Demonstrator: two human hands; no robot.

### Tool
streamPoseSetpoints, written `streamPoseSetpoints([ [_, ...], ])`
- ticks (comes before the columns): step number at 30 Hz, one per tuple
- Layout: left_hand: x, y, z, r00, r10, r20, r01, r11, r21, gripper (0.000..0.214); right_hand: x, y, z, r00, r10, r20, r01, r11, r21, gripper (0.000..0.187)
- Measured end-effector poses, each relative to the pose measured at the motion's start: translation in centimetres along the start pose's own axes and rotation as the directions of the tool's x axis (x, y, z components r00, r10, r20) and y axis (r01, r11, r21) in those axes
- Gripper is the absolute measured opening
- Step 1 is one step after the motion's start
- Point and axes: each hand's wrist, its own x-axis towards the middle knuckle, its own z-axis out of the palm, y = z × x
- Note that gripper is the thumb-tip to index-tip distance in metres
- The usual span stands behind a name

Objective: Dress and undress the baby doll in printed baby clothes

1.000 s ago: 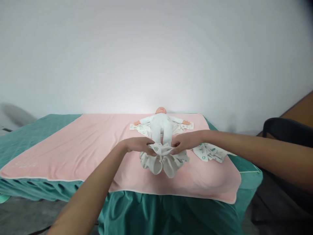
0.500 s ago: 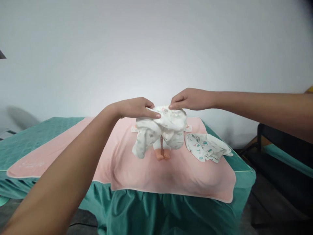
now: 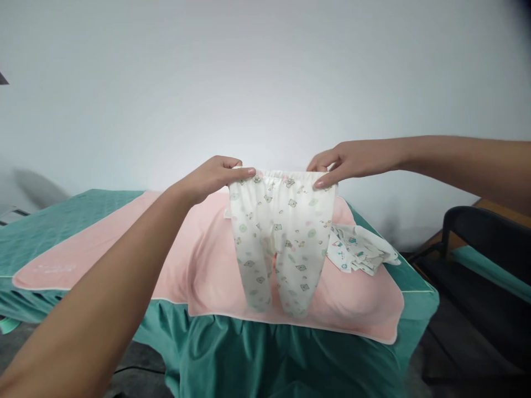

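Note:
Between my hands hangs a pair of small white baby pants [image 3: 286, 226] with a printed pattern, waistband up and both legs dangling. My left hand [image 3: 218, 176] pinches the waistband at its left end, thumb on the near side. At the other end, my right hand [image 3: 342, 161] grips the waistband between thumb and fingers. Behind the pants lies a doll, almost wholly hidden; a bit of white cloth shows at the left. To the right, a crumpled white printed garment [image 3: 360, 249] rests on the pink blanket [image 3: 211, 276].
The blanket covers part of a bed with a green cover [image 3: 232, 354]. On the right stands a black chair [image 3: 477, 265]. A pale wall [image 3: 265, 83] rises behind the bed, and a dark cable [image 3: 139, 368] runs along the floor at lower left.
The bunched pants have been opened out and now hang full length, hiding the doll's feet seen before. My hands have moved apart, the left one leftward and the right one rightward.

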Motion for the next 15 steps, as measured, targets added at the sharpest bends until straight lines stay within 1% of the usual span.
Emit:
streamPoseSetpoints([
  [2, 0.4, -1.0, 1.0, 0.998, 0.005, 0.058, -0.006, 1.0, 0.016, 0.042, 0.8, 0.2, 1.8, 0.999, 0.042, -0.005, -0.041, 0.989, 0.142, 0.041],
  [3, 0.8, -1.5, 1.7, 0.998, 0.012, 0.063, -0.013, 1.0, 0.009, 0.043, 1.4, 0.0, 2.9, 0.998, 0.048, -0.04, -0.036, 0.966, 0.256, 0.041],
  [4, 1.2, -2.0, 2.4, 0.999, 0.022, 0.037, -0.022, 1.0, -0.017, 0.042, 2.3, -0.3, 4.2, 0.995, 0.042, -0.089, -0.005, 0.923, 0.384, 0.041],
  [5, 1.6, -2.5, 3.0, 0.999, 0.034, -0.007, -0.034, 0.998, -0.049, 0.04, 3.3, -0.8, 5.6, 0.99, 0.03, -0.137, 0.044, 0.861, 0.507, 0.04],
  [7, 2.6, -3.9, 4.1, 0.991, 0.06, -0.122, -0.073, 0.992, -0.103, 0.031, 5.9, -1.7, 8.3, 0.982, -0.019, -0.189, 0.149, 0.695, 0.704, 0.037],
  [9, 3.5, -5.9, 4.6, 0.965, 0.084, -0.249, -0.118, 0.985, -0.123, 0.021, 9.0, -2.2, 10.9, 0.968, -0.053, -0.245, 0.233, 0.55, 0.802, 0.031],
  [10, 3.9, -7.1, 4.7, 0.947, 0.089, -0.308, -0.133, 0.983, -0.124, 0.019, 10.7, -2.3, 12.1, 0.958, -0.057, -0.281, 0.27, 0.505, 0.82, 0.029],
  [11, 4.2, -8.5, 4.6, 0.93, 0.085, -0.357, -0.137, 0.983, -0.123, 0.022, 12.4, -2.2, 13.3, 0.947, -0.055, -0.315, 0.302, 0.482, 0.823, 0.026],
  [13, 4.5, -11.8, 4.3, 0.908, 0.044, -0.416, -0.102, 0.988, -0.117, 0.034, 15.4, -1.6, 15.9, 0.932, -0.067, -0.356, 0.341, 0.49, 0.802, 0.021],
  [14, 4.6, -13.6, 4.1, 0.901, 0.011, -0.433, -0.064, 0.992, -0.108, 0.04, 16.6, -1.1, 17.3, 0.929, -0.09, -0.36, 0.351, 0.521, 0.778, 0.022],
  [15, 4.5, -15.6, 4.0, 0.897, -0.025, -0.44, -0.017, 0.996, -0.091, 0.042, 17.5, -0.5, 18.8, 0.927, -0.122, -0.353, 0.357, 0.572, 0.738, 0.024],
])
